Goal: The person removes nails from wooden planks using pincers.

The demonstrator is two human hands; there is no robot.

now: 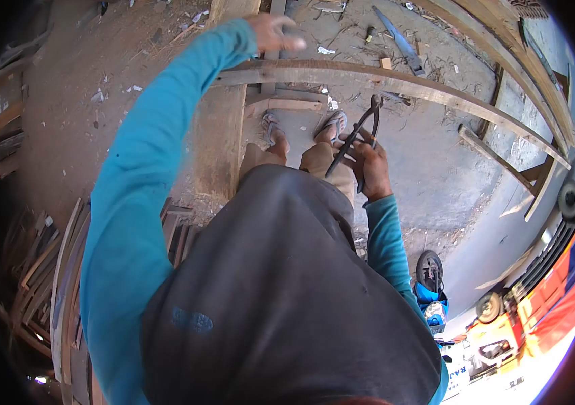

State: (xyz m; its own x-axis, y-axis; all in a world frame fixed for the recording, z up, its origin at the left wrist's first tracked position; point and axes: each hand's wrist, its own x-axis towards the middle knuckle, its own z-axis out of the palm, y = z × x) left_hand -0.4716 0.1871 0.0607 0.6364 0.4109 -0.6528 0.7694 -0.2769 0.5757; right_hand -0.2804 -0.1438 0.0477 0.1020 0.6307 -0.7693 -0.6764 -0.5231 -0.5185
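Observation:
My right hand (373, 169) is wrapped round the handles of dark metal pincers (352, 140), whose jaws point away from me. My left hand (275, 32) is stretched out beyond a long wooden strip (341, 72), slightly blurred, with fingers apart and nothing visible in it. The strip runs crosswise in front of my feet, over a wide wooden plank (216, 145) at its left end. A short piece of wood (287, 106) lies just on my side of the strip.
A handsaw (399, 39) lies on the littered floor ahead. Long beams (503, 50) stand at the upper right. Stacked wood strips (68, 283) are at the lower left. A blue wheeled object (429, 290) and an orange-red vehicle (557, 290) are at right.

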